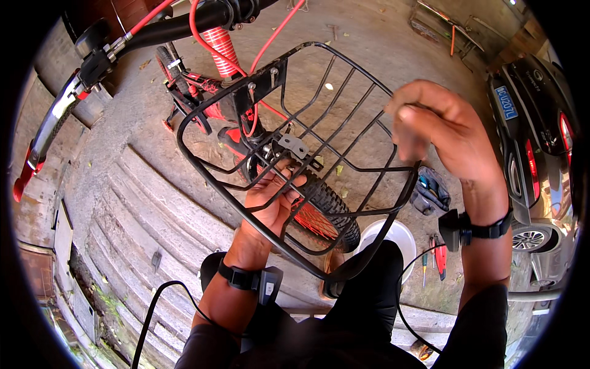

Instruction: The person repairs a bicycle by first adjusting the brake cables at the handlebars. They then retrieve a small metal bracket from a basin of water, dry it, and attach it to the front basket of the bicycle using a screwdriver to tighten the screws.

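1. I have the left hand [270,200] beneath the wires of the black basket [335,275], fingertips bunched near the silver bracket [294,146] (grip hidden; can't tell what it holds).
2. Basket sits above the front wheel [330,200]; seemingly I'm fastening its mount. Next calls for steadying the bracket.
3. Right hand [439,126]: raised, curled, blurred; contents unclear.

Blk wire basket [353,267], open side up, is seen above front tyre [332,200]; grey drilled bracket [294,145] is seen thru wires.
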`<control>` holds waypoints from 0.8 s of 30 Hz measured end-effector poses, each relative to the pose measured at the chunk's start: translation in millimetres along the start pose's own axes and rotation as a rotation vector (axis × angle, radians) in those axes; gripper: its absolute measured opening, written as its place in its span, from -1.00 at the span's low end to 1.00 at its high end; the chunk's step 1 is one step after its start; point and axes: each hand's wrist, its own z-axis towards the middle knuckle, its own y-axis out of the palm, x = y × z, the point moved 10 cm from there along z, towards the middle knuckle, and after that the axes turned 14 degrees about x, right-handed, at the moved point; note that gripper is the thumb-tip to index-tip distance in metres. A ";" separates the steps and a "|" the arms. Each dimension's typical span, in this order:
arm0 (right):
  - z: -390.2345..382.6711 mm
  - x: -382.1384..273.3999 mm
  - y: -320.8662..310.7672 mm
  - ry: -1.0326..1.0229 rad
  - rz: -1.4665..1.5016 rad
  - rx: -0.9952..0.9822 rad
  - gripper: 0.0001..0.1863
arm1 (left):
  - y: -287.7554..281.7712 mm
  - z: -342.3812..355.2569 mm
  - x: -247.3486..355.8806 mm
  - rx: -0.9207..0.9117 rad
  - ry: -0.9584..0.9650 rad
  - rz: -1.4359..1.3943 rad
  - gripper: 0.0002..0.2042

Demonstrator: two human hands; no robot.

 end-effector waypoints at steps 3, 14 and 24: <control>10.2 -9.0 21.3 -0.050 -0.081 -0.159 -0.79 | 0.2 2.0 -4.2 -0.023 -0.034 0.014 -0.87; 33.9 11.0 96.5 -0.150 -0.366 -0.542 -0.75 | 16.0 -2.0 -7.1 -0.115 -0.175 -0.099 -0.92; 31.9 -9.6 89.7 -0.242 -0.409 -0.613 -0.77 | -16.6 8.4 -1.0 -0.031 -0.142 -0.058 -0.90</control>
